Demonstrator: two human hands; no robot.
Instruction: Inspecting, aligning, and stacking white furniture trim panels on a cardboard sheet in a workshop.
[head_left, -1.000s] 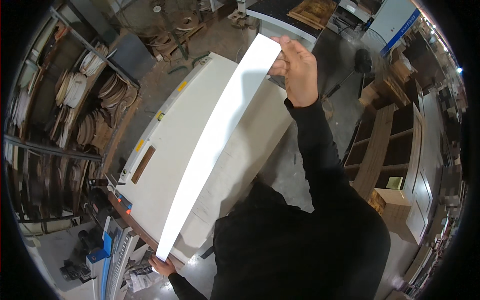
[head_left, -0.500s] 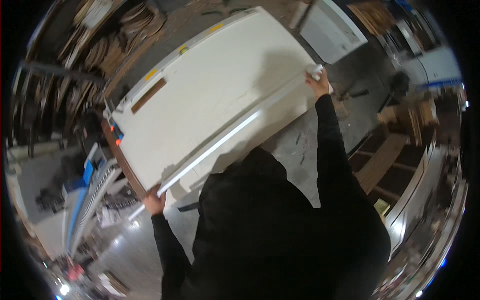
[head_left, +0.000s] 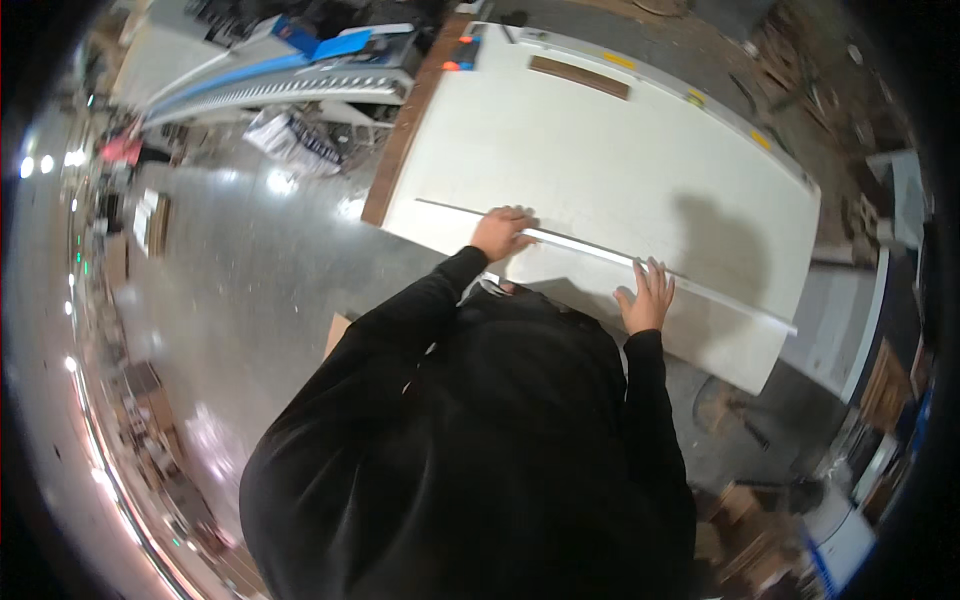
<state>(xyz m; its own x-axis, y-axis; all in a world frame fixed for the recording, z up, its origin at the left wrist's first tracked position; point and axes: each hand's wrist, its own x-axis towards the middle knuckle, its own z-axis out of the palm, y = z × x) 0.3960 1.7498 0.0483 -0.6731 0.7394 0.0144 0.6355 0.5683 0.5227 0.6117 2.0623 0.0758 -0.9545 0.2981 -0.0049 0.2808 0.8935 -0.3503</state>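
A long, thin white strip (head_left: 585, 247) lies slantwise across a white tabletop (head_left: 560, 150), close to its near side. My left hand (head_left: 503, 234) grips it left of its middle, fingers bent over it and thumb on the near side. Farther right, my right hand (head_left: 648, 298) is open. Its fingertips touch the strip while the thumb stands apart. The strip's right end reaches the table's right edge.
A long spirit level (head_left: 692, 97) lies along the far edge, near a brown wooden piece (head_left: 580, 77). An orange-and-blue object (head_left: 463, 53) sits at the far left corner. Blue-and-grey equipment (head_left: 290, 85) stands left of the table. A plastic bag (head_left: 292, 142) lies on the floor (head_left: 255, 250).
My view has turned, so the table now appears farther right. My hands, earlier wide apart near the strip's ends, are closer together along it. The right hand has opened from its grip.
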